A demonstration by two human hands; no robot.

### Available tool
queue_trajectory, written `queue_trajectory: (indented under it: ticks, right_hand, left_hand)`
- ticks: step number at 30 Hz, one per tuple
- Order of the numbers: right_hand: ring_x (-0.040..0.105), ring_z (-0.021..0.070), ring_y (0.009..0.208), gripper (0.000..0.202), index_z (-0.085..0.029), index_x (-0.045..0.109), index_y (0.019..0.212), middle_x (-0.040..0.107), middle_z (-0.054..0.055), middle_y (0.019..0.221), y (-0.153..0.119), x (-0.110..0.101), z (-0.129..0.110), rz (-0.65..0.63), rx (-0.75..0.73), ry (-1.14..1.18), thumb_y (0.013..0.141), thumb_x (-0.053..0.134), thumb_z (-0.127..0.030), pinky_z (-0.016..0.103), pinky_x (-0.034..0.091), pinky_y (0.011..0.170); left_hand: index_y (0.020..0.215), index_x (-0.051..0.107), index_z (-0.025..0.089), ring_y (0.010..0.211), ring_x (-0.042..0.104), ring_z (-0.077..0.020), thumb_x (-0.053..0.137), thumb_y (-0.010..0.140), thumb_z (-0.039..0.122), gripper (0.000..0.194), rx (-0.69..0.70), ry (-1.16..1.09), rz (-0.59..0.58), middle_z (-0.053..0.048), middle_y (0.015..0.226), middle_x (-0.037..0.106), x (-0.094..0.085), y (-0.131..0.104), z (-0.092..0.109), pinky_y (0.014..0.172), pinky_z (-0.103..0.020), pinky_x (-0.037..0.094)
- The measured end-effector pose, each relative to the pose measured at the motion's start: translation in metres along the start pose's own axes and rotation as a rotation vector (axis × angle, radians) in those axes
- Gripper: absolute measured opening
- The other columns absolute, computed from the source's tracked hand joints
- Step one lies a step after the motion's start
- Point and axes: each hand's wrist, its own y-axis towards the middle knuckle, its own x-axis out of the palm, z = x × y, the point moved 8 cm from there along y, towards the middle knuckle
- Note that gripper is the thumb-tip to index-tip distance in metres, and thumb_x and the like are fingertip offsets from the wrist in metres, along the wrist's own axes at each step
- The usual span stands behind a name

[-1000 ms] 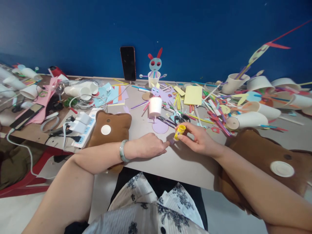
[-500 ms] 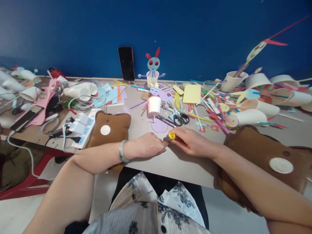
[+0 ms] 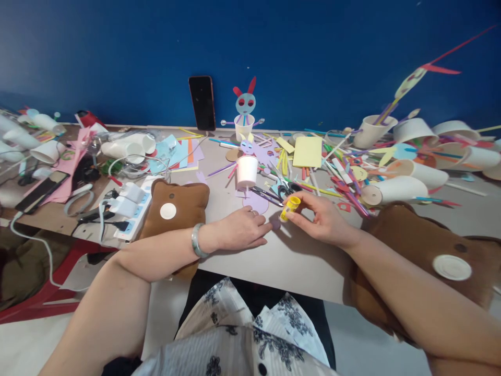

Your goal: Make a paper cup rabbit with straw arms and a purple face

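My right hand (image 3: 326,218) grips a short yellow glue stick (image 3: 290,208), tilted, between thumb and fingers above the table. On the tabletop lies a small purple paper piece (image 3: 276,224), just below the glue stick. My left hand (image 3: 241,228) rests palm down, fingers loosely stretched, with a fingertip at the edge of that piece. Beyond my left hand, a round purple paper (image 3: 256,202) lies in front of an upturned white paper cup (image 3: 247,171) topped with a purple paper figure (image 3: 247,146). Black scissors (image 3: 287,188) lie behind the glue stick, partly hidden by my right hand.
Brown cushions lie to the left (image 3: 180,203) and right (image 3: 395,250). A power strip (image 3: 135,209) with cables is at left. A phone (image 3: 202,103) leans on the blue wall beside a rabbit-eared cup figure (image 3: 245,112). Paper cups (image 3: 399,189) and coloured sticks crowd the right.
My right hand has lifted the glue stick up and right, away from my left hand. The small purple piece now shows on the table, and my left fingers have loosened.
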Motion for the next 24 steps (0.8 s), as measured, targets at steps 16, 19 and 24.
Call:
queue_trajectory:
  ticks: [16,19,24]
  right_hand:
    - [0.068,0.0192,0.069,0.018,-0.024,0.059,0.102,0.071,0.004,0.086,-0.003,0.003,0.015,0.151,0.064,-0.012,0.092,0.065,-0.038,0.031,0.054,0.06]
    - [0.068,0.0192,0.069,0.017,-0.025,0.059,0.1,0.071,0.004,0.085,-0.004,0.005,0.016,0.137,0.075,-0.011,0.092,0.065,-0.038,0.031,0.054,0.06]
    - [0.066,0.0179,0.066,0.016,-0.024,0.06,0.097,0.071,0.003,0.083,-0.003,0.005,0.014,0.125,0.062,-0.044,0.09,0.066,-0.037,0.029,0.051,0.057]
  left_hand:
    - [0.136,0.055,0.011,0.09,0.062,-0.0254,0.041,0.106,0.043,0.046,0.046,-0.014,0.061,-0.015,0.106,0.065,-0.002,0.001,0.007,0.08,-0.04,0.043]
    - [0.138,0.054,0.011,0.094,0.061,-0.0275,0.042,0.105,0.05,0.053,0.025,-0.033,0.032,-0.017,0.11,0.063,0.002,0.002,0.007,0.081,-0.041,0.044]
    - [0.133,0.058,0.012,0.095,0.059,-0.028,0.04,0.104,0.055,0.055,0.026,-0.069,-0.005,-0.017,0.111,0.062,0.004,0.003,0.005,0.083,-0.041,0.045]
